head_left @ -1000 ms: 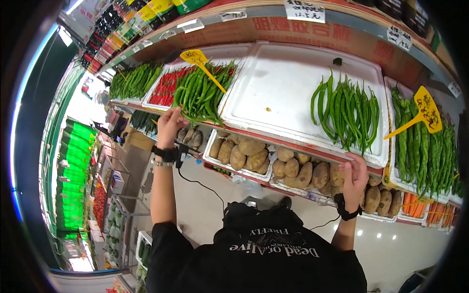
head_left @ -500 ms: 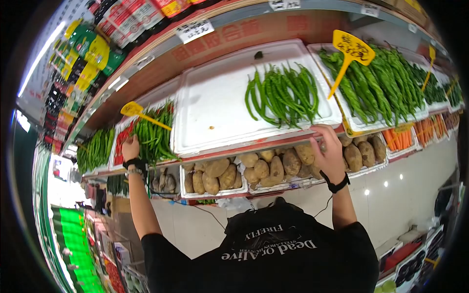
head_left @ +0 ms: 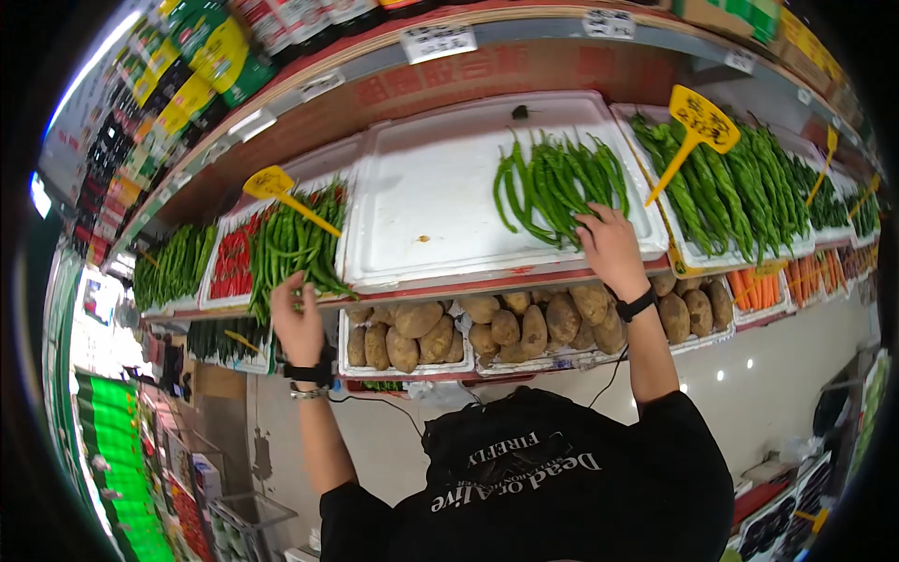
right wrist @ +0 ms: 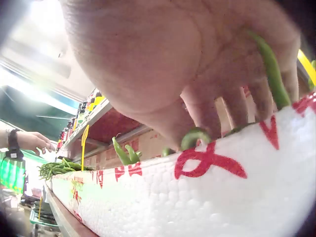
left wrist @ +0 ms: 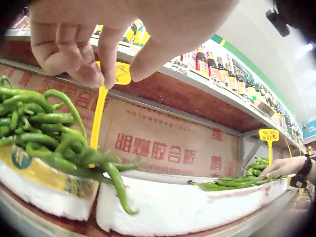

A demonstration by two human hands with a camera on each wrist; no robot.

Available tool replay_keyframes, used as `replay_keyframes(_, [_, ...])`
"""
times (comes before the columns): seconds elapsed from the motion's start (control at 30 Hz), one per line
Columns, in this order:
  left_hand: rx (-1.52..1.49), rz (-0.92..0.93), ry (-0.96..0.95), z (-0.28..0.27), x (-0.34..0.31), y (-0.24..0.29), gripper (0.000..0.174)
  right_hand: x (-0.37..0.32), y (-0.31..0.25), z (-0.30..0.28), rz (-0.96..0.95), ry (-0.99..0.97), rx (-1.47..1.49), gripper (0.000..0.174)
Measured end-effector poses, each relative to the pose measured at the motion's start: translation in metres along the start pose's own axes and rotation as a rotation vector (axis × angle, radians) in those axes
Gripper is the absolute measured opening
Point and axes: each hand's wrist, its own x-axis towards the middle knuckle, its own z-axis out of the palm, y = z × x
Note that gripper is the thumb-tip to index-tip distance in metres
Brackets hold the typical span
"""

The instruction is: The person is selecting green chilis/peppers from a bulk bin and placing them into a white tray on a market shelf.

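In the head view my right hand (head_left: 611,245) rests its fingers on the front of a pile of long green chilies (head_left: 562,183), at the right of a white foam tray (head_left: 412,197). The right wrist view has those fingers reaching down past the tray's rim, and one green chili (right wrist: 271,69) overlaps the palm. My left hand (head_left: 298,323) is at the front of a heap of green chilies (head_left: 290,244), left of that tray. Its fingers hang loosely bent with nothing between them, and the thumb stands apart. Red chilies (head_left: 234,258) lie beside this heap.
Yellow price signs (head_left: 704,119) stand among the peppers. Broader green peppers (head_left: 730,192) fill the tray at the right. Potatoes (head_left: 421,335) and carrots (head_left: 757,288) sit on a lower level. A shelf edge (head_left: 524,33) with bottles runs above the trays.
My right hand has moved from the tray's front edge onto the green chilies. The left hand went over the left heap, then came back to its front. The head view has swung right.
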Motion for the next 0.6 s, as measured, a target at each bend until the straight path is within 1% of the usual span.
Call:
replay_keyframes(0.07, [-0.020, 0.008, -0.039, 0.007, -0.024, 0.020, 0.019, 0.006, -0.001, -0.001, 0.021, 0.007, 0.057, 0.023])
replay_keyframes(0.13, [-0.040, 0.115, -0.127, 0.012, -0.041, 0.032, 0.015, 0.011, -0.003, -0.005, 0.039, 0.033, 0.127, 0.021])
replay_keyframes(0.2, [-0.043, 0.118, -0.194, 0.015, -0.055, 0.043, 0.014, 0.013, -0.004, -0.007, 0.075, 0.075, 0.145, 0.017])
replay_keyframes(0.23, [-0.043, 0.154, -0.205, 0.018, -0.060, 0.040, 0.013, 0.015, 0.001, -0.006, 0.064, 0.084, 0.157, 0.017])
replay_keyframes(0.27, [-0.096, 0.119, -0.211, 0.020, -0.067, 0.042, 0.012, 0.016, 0.003, -0.006, 0.079, 0.104, 0.162, 0.017])
replay_keyframes(0.33, [-0.115, 0.090, -0.219, 0.026, -0.079, 0.035, 0.012, 0.018, 0.004, -0.008, 0.050, 0.191, 0.152, 0.018])
replay_keyframes(0.4, [-0.162, 0.054, -0.280, 0.027, -0.088, 0.039, 0.011, 0.017, 0.008, -0.004, -0.011, 0.332, 0.168, 0.020])
replay_keyframes(0.47, [-0.227, 0.149, -0.309, 0.032, -0.092, 0.046, 0.011, 0.011, -0.011, -0.005, 0.082, 0.330, 0.389, 0.024])
replay_keyframes(0.53, [-0.276, 0.058, -0.399, 0.035, -0.100, 0.061, 0.013, 0.004, -0.037, -0.004, 0.067, 0.316, 0.455, 0.032])
replay_keyframes(0.6, [-0.390, 0.189, -0.404, 0.042, -0.100, 0.070, 0.018, -0.004, -0.063, 0.001, 0.014, 0.314, 0.474, 0.035])
